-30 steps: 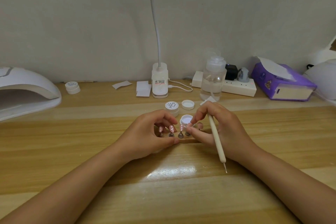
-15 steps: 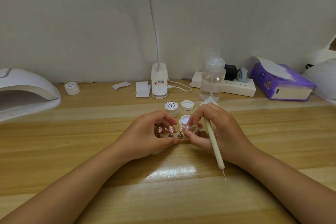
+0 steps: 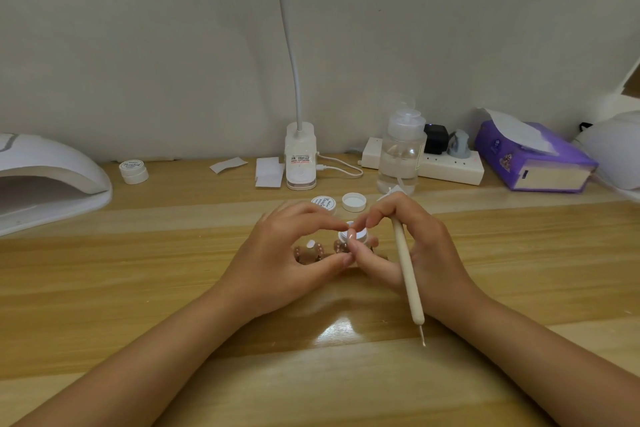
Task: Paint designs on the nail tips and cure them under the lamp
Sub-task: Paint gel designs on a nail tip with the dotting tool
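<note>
A wooden stand (image 3: 304,258) with pink dotted nail tips (image 3: 319,249) sits mid-table, partly hidden behind my left hand (image 3: 284,263). One glossy pink nail tip (image 3: 351,236) is up off the stand, pinched between my left thumb and forefinger; my right fingertips touch it too. My right hand (image 3: 426,246) keeps a cream dotting tool (image 3: 408,281) tucked along the palm, its thin point aimed down toward me. An open gel jar (image 3: 362,236) stands just behind the fingers. The white curing lamp (image 3: 52,177) lies at the far left.
Behind the hands stand a closed gel jar (image 3: 323,203) and a loose lid (image 3: 354,202). Along the wall: another jar (image 3: 133,170), paper scraps (image 3: 268,172), a desk lamp base (image 3: 300,163), a pump bottle (image 3: 401,152), a power strip (image 3: 450,168), a purple tissue box (image 3: 535,163).
Both hands' fingertips have come together above the stand and one nail tip now sits between them, off its post. The dotting tool has swung slightly with my right hand.
</note>
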{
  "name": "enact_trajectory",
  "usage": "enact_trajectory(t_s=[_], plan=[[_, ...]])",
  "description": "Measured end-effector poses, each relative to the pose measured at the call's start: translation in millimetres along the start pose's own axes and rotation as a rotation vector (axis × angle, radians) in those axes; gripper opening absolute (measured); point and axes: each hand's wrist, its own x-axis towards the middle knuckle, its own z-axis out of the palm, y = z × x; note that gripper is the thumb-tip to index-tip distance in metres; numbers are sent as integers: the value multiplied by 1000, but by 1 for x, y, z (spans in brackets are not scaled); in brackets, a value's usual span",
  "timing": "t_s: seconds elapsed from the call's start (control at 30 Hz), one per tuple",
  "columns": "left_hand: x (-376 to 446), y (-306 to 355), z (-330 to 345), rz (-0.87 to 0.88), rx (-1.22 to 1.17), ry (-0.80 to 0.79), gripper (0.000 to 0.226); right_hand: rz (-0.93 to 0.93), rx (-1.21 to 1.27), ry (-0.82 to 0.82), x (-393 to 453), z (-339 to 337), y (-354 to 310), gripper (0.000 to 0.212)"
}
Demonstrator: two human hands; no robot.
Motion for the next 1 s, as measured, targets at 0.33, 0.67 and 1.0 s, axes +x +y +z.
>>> enact_trajectory(t_s=[0.33,0.67,1.0], plan=[[-2,1,10,101,3,119,18,-27,4,24,0,4,-7,34],[1,0,10,43,-185,220,18,126,155,145,5,3,-2,11],[1,-5,10,-17,-228,226,16,437,263,226,41,3,13,32]])
